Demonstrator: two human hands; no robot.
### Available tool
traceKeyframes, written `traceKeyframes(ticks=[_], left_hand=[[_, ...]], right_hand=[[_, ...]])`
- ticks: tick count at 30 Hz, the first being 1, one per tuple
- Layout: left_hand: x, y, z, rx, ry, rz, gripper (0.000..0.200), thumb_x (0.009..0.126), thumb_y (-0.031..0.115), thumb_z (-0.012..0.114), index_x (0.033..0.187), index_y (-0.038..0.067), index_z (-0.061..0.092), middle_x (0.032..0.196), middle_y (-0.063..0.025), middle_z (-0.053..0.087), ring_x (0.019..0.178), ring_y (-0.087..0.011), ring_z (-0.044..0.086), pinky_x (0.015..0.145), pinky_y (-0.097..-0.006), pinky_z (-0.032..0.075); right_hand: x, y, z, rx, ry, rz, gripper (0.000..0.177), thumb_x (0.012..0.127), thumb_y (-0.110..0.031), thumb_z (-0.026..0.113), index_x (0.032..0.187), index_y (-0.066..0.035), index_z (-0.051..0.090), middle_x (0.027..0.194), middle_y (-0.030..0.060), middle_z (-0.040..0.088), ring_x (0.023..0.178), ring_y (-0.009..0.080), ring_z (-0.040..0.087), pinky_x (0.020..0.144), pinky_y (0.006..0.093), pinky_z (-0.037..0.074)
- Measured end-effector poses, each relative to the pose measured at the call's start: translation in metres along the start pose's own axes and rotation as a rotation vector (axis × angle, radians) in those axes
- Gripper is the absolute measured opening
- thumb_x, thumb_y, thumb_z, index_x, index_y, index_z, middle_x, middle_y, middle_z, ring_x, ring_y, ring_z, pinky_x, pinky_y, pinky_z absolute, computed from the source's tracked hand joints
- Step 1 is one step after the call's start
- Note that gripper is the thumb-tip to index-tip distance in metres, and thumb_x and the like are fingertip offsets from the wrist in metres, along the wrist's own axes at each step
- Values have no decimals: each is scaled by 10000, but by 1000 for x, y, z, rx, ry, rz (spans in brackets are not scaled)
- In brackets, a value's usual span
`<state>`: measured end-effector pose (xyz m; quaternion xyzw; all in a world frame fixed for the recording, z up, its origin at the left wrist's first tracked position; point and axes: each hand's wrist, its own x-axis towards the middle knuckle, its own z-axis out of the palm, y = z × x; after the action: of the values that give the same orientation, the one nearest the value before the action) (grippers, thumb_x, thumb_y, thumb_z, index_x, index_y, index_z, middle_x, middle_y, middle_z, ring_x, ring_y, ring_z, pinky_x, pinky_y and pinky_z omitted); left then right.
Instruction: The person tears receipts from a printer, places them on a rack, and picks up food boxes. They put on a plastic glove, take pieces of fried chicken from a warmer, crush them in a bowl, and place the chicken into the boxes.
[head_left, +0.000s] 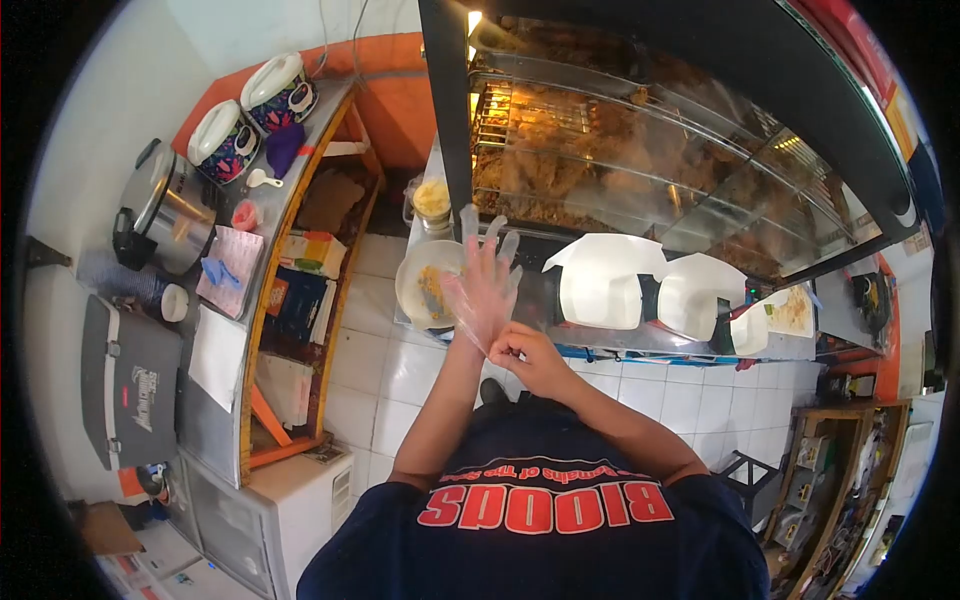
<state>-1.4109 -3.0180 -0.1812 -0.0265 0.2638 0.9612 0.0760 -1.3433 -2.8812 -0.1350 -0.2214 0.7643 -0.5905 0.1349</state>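
Observation:
My left hand (482,285) is raised with its fingers spread, inside a loose clear plastic glove (508,247) whose finger ends stick out past my fingertips. At the wrist, my bare right hand (530,358) pinches the glove's cuff. Just beyond my left hand stands a white plate (408,285) with yellowish crumbs on it. Behind that plate is a jar with pale yellow contents (432,200). To the right of my hands, white open takeout boxes (600,285) stand on the counter.
A glass-fronted display case (620,150) with browned food inside rises behind the counter. Along the left, a metal-topped table (210,425) carries two patterned slow cookers (222,145), a steel pot (175,225) and a grey case (130,390). White floor tiles (380,345) show between.

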Motion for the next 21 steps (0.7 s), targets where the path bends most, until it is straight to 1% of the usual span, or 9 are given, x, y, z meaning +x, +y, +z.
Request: traceKeyframes(ticks=[2,3,5,6,8,9,13,17,21], left_hand=[[23,-14,-20,-53,-51,90,775,1004,680,344,1635,270,155,1683,-52,197,1525,-318,212,1210,-587,60],[25,-5,0,-51,-54,90,775,1004,680,344,1635,270,155,1683,-52,197,1525,-318,212,1210,-587,60],[28,9,40,397,162,189,684,1053,431,415,1630,152,178,1672,-91,230,1525,-309,223,1233,-521,89],[28,13,49,398,154,190,684,1053,431,415,1630,152,178,1672,-91,230,1525,-309,223,1233,-521,89],[29,15,60,1255,91,499,701,1048,441,425,1614,89,208,1665,-129,243,1548,-304,180,1240,-387,164],[44,7,63,1476,227,586,746,1001,346,536,1603,52,208,1630,-191,293,1479,-322,338,1197,-395,272],[92,-24,58,1249,316,655,811,880,189,660,1566,4,268,1479,-245,487,1221,-361,574,1055,-424,415],[69,-18,98,1083,226,440,747,873,160,639,1538,-1,341,1414,-247,547,1190,-338,606,1041,-375,427],[80,-33,102,1560,-54,673,633,840,100,605,1458,34,483,1312,-197,623,1105,-335,635,1008,-403,467]], right_hand=[[-3,0,-4,-4,-99,2,72,907,-81,680,891,-13,663,894,83,597,805,193,582,719,309,462],[-6,1,-7,-3,-97,0,72,907,-81,680,891,-13,663,894,83,597,805,193,582,719,309,462],[-16,6,-16,65,-161,-29,64,914,-77,686,940,-20,695,894,63,593,787,163,565,701,289,451],[-20,5,-22,62,-155,-34,64,914,-77,686,940,-20,695,894,63,593,787,163,565,701,289,451],[-32,3,-37,73,-29,65,126,919,-72,688,1034,-35,720,902,40,587,770,125,537,684,265,435],[-42,8,-43,114,9,113,234,924,-69,689,1156,-52,710,930,9,584,791,83,525,694,237,430],[-77,30,-55,329,262,310,289,943,-89,677,1230,-53,673,960,-25,598,847,63,543,743,214,449],[-104,39,-75,263,525,354,260,948,-87,669,1198,-16,676,944,-15,629,850,77,545,784,235,456],[-110,38,-89,328,637,367,244,945,-92,667,1178,-21,676,962,-15,634,878,82,548,814,241,448]])
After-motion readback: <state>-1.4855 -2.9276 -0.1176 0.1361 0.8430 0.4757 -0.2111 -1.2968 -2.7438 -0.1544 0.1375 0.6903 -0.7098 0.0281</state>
